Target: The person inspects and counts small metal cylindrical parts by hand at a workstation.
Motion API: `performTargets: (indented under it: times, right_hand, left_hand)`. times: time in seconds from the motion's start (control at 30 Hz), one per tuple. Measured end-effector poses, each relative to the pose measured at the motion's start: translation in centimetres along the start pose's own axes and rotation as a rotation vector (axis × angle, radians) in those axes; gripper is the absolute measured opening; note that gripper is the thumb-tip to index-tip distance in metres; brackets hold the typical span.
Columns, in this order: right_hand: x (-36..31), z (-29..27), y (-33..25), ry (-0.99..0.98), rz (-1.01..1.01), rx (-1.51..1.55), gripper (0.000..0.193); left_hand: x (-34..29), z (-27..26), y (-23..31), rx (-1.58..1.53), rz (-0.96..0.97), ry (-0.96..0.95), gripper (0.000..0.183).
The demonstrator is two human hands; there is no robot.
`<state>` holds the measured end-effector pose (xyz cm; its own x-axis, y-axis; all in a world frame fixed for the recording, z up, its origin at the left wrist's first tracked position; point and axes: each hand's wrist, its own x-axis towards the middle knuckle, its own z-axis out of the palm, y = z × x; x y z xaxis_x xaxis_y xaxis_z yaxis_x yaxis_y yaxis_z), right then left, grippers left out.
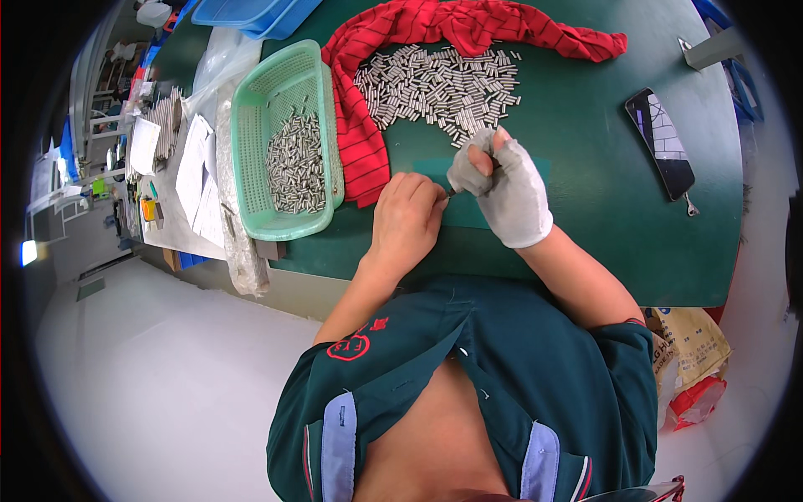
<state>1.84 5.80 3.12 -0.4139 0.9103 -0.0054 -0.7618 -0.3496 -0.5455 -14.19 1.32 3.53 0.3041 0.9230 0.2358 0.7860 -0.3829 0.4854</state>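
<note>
My bare left hand (407, 214) is over the near part of the green table, its fingers bent and pinched together towards my right hand. A small dark bit shows at its fingertips, too small to name. My right hand (512, 194) wears a white glove with bare fingertips. Its fingers curl inward, and what lies inside them is mostly hidden. Just beyond it spreads a loose pile of short metal pins (435, 88). A red cloth with dark stripes (360, 142) bounds that pile on the left and far sides.
Left of the cloth stands a light green plastic basket (248, 159) holding more metal pins (297, 163). A phone (661, 144) lies at the right. Papers (197, 176) and plastic wrap (238, 251) lie left of the basket. A blue bin (251, 15) stands at the far left.
</note>
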Motion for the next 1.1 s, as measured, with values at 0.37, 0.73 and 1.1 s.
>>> performTargets:
  times: [0.37,0.73,1.1]
  right_hand:
    - [-0.1,0.3,0.0,0.003,0.029,-0.030,0.039]
    - [-0.5,0.1,0.7,0.071,-0.017,-0.187,0.037]
    - [-0.9,0.6,1.0,0.061,-0.040,-0.336,0.039]
  left_hand:
    - [-0.2,0.3,0.2,0.013,-0.009,0.019,0.015]
    - [-0.6,1.2,0.3,-0.034,-0.025,0.087,0.014]
    - [-0.8,1.7,0.4,0.013,-0.012,0.123,0.013]
